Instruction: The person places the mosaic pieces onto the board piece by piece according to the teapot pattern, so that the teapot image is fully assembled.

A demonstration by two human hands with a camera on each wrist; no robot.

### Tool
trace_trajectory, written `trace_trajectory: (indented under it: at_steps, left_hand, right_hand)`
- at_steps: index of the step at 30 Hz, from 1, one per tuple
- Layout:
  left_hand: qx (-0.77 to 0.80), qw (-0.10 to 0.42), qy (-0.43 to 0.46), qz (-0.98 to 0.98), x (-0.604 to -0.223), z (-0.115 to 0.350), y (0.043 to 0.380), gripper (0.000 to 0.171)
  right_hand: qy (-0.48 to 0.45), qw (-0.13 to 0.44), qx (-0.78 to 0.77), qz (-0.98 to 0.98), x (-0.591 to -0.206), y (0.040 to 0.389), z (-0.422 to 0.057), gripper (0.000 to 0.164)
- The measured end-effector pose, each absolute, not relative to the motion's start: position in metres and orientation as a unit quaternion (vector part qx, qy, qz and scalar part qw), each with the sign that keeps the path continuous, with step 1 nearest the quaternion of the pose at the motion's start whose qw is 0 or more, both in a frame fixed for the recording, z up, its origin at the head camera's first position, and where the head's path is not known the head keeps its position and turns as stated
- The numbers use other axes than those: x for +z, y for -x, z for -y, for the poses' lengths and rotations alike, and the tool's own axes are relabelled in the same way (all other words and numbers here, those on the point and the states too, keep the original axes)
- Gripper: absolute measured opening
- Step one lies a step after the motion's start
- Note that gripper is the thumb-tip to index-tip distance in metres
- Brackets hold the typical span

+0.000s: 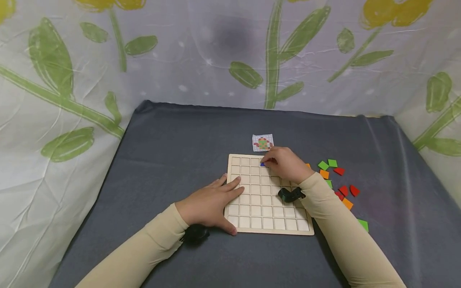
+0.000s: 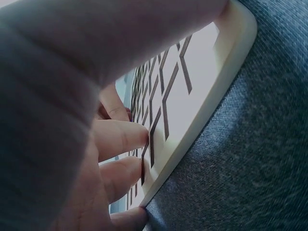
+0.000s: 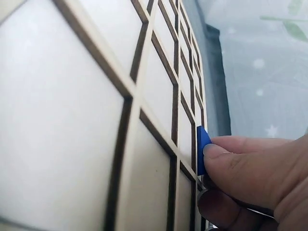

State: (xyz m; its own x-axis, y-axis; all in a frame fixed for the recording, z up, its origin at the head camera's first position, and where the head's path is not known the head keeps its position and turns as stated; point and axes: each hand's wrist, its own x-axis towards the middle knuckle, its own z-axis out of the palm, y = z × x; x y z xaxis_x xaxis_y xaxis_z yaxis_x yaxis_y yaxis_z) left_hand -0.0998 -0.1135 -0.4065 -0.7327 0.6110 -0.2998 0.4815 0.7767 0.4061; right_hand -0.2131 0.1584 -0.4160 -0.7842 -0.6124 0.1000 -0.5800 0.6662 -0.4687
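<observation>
A pale wooden grid board (image 1: 270, 231) lies on the dark cloth. My left hand (image 1: 212, 202) rests on its left edge with fingers spread, fingertips over the first cells and thumb at the near corner. Toward the far side of the board, my right hand (image 1: 287, 163) pinches a small blue tile (image 3: 202, 150) between thumb and finger. The right wrist view shows that tile tilted up on edge, right at a cell near the far rim. Just past the board lies a small pattern card (image 1: 263, 143) with a coloured grid picture, its lower corner close to the right hand.
Loose tiles are scattered right of the board: a green tile (image 1: 332, 163), an orange tile (image 1: 324, 174), a red tile (image 1: 354, 190) and several more, some partly behind the right sleeve (image 1: 342, 224). A flower-printed curtain (image 1: 201, 52) hangs behind the cloth-covered table (image 1: 180, 140).
</observation>
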Motion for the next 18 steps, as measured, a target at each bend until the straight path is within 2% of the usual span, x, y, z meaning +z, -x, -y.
trace_trajectory:
  at_steps: [7, 18]
  left_hand:
    - [0.153, 0.217, -0.294, -0.918, -0.406, 0.113, 0.100, 0.116]
    - [0.155, 0.216, -0.293, -0.918, -0.407, 0.111, 0.100, 0.116]
  right_hand:
    - [0.312, 0.033, -0.253, -0.915, -0.417, 0.212, -0.160, 0.011]
    - [0.321, 0.044, -0.246, -0.914, -0.408, 0.208, -0.173, 0.019]
